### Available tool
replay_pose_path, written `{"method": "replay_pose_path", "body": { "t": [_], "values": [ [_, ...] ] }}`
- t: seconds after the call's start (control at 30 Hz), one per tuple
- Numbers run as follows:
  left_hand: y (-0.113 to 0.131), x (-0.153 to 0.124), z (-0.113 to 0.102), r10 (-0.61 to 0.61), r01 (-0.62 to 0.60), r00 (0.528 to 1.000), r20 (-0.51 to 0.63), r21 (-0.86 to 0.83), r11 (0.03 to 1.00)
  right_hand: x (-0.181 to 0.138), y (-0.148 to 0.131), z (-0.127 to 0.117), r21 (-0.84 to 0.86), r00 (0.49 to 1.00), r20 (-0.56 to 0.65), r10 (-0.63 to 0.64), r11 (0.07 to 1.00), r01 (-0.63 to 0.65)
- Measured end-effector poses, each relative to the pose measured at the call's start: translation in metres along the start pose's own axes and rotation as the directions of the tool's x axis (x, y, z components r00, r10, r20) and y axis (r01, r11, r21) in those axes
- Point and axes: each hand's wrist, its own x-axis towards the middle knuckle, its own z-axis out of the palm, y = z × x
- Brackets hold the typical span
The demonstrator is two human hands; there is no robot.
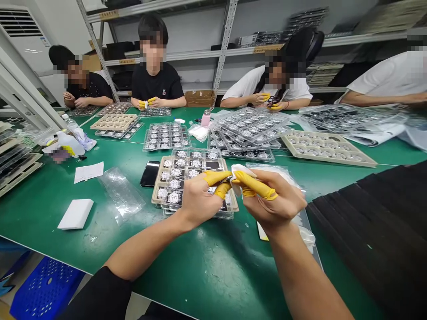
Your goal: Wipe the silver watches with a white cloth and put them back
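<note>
The green workbench (100, 249) carries blister trays (190, 178); left hand (200, 200) and right hand (273, 195) clamp a white cloth (240, 178).

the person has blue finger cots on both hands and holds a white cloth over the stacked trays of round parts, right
Not quite: the finger cots are yellow, not blue, as the head view shows. The rest stands: the left hand and right hand hold a white cloth over the stacked trays of round parts.

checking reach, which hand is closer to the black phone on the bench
Left. The left hand is just right of the black phone; the right hand is farther right, past the left hand.
</note>
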Motion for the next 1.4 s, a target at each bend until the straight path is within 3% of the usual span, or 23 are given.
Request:
{"method": "replay_pose_path", "body": {
  "t": [0.17,0.53,0.8,1.0,1.2,1.4],
  "values": [
    [0.000,0.001,0.000,-0.030,0.029,0.999,-0.015,-0.037,0.999,0.000,0.003,0.000,0.049,0.998,0.029,0.049,0.998,-0.050],
    [0.000,0.009,-0.010,-0.103,0.101,0.993,0.052,0.055,0.993,0.005,-0.018,0.005,0.203,0.945,0.124,0.301,0.925,-0.321],
    [0.013,0.017,-0.015,-0.061,0.058,0.996,0.060,0.047,0.997,0.019,-0.024,0.001,0.338,0.931,0.150,0.331,0.868,-0.363],
    [0.015,0.050,-0.018,-0.132,0.108,0.981,0.141,0.161,0.981,0.036,-0.018,0.017,0.316,0.849,0.111,0.517,0.791,-0.524],
    [-0.003,0.044,-0.012,-0.204,0.192,0.975,0.092,0.128,0.973,0.024,-0.005,0.024,0.312,0.851,0.278,0.445,0.796,-0.518],
    [-0.006,0.043,-0.009,-0.233,0.224,0.970,0.064,0.115,0.968,0.015,0.002,0.027,0.263,0.847,0.296,0.441,0.815,-0.516]
  ]
}}
